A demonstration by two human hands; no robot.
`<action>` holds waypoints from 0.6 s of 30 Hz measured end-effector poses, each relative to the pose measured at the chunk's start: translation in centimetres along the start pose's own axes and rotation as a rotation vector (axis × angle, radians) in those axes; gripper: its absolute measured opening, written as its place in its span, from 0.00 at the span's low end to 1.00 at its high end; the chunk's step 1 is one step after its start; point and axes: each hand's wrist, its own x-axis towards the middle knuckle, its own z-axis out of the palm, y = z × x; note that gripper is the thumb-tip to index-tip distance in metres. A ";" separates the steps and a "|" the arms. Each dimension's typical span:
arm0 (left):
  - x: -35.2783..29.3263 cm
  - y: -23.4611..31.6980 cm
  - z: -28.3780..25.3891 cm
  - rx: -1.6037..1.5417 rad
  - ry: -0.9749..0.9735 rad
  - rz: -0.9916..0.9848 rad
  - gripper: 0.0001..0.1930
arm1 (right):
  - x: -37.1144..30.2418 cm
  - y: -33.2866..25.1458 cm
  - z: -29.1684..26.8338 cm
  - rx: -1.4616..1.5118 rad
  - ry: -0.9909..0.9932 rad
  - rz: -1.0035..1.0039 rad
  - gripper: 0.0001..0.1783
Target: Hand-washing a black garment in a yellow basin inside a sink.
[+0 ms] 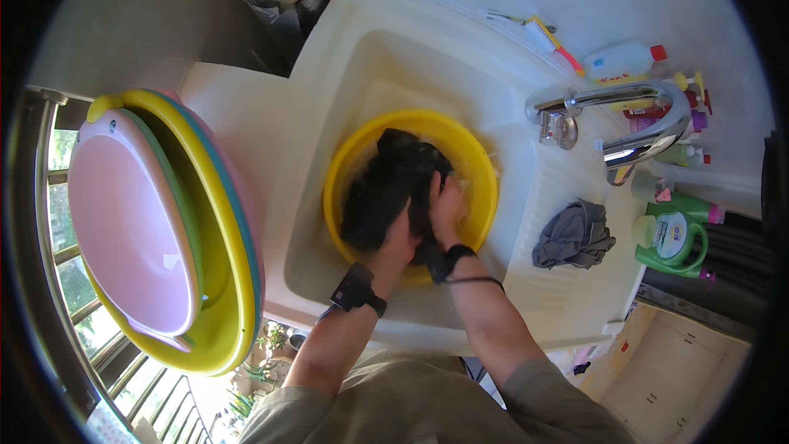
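Note:
A bunched black garment [380,197] lies wet in a yellow basin [330,214], which stands inside the white sink. My left hand [400,237] is closed on the near part of the cloth, its fingers partly hidden by the folds. Just to the right, my right hand [446,207] grips the garment's right side, with the fingers bent around the dark fabric. Some suds and water show between the cloth and the basin's right wall. Both wrists wear black bands.
Stacked pink, green and yellow basins [136,214] lean at the left. A chrome faucet [670,127] arches over the sink's right side. A crumpled grey cloth [574,234] lies on the ribbed ledge [526,255]. Green detergent bottles [672,238], a clear bottle [620,59] and a scrub brush [552,43] sit beyond.

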 end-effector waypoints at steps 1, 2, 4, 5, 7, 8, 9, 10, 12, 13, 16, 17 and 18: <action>0.8 -0.2 -0.4 -0.047 -0.057 -0.018 0.30 | -1.4 0.1 0.2 0.093 0.070 0.020 0.15; 1.6 -0.4 -0.7 -0.091 -0.115 -0.038 0.33 | -2.9 0.2 0.4 0.185 0.142 0.041 0.14; 2.7 0.6 -4.1 -0.047 -0.043 0.008 0.35 | -7.2 -3.4 -1.1 0.508 -0.025 0.020 0.15; 4.2 0.8 -9.0 0.232 -0.151 0.201 0.32 | -9.2 -5.8 -1.8 0.598 -0.084 0.050 0.16; 5.3 -0.1 -9.2 0.532 -0.295 0.358 0.34 | -8.4 -6.1 -2.4 0.661 -0.095 0.095 0.17; 4.8 -1.5 -8.6 0.434 -0.260 0.430 0.27 | -7.5 -6.2 -1.9 0.509 -0.073 0.129 0.19; 3.9 -2.6 -6.9 0.342 -0.250 0.482 0.25 | -5.8 -5.3 -1.9 0.342 -0.026 0.173 0.21; 3.3 -2.5 -4.0 0.353 -0.284 0.464 0.25 | -3.0 -2.3 -0.6 0.199 0.101 0.171 0.24; 1.1 -1.1 -1.1 0.285 -0.078 0.007 0.24 | 0.0 1.4 0.3 0.132 0.054 0.094 0.23; 0.2 -0.1 -1.1 0.314 -0.001 -0.028 0.26 | -0.4 0.3 0.3 0.139 0.040 0.087 0.23; 0.2 0.8 -0.5 -0.087 -0.217 -0.044 0.29 | -2.9 -1.2 0.0 0.374 0.038 0.061 0.19; -0.2 2.0 -0.3 -0.091 -0.042 -0.060 0.31 | -5.0 -2.2 0.0 0.431 0.004 0.058 0.19; -0.6 3.9 -1.3 -0.120 -0.174 -0.096 0.29 | -7.1 -3.9 -0.5 0.495 -0.043 0.047 0.19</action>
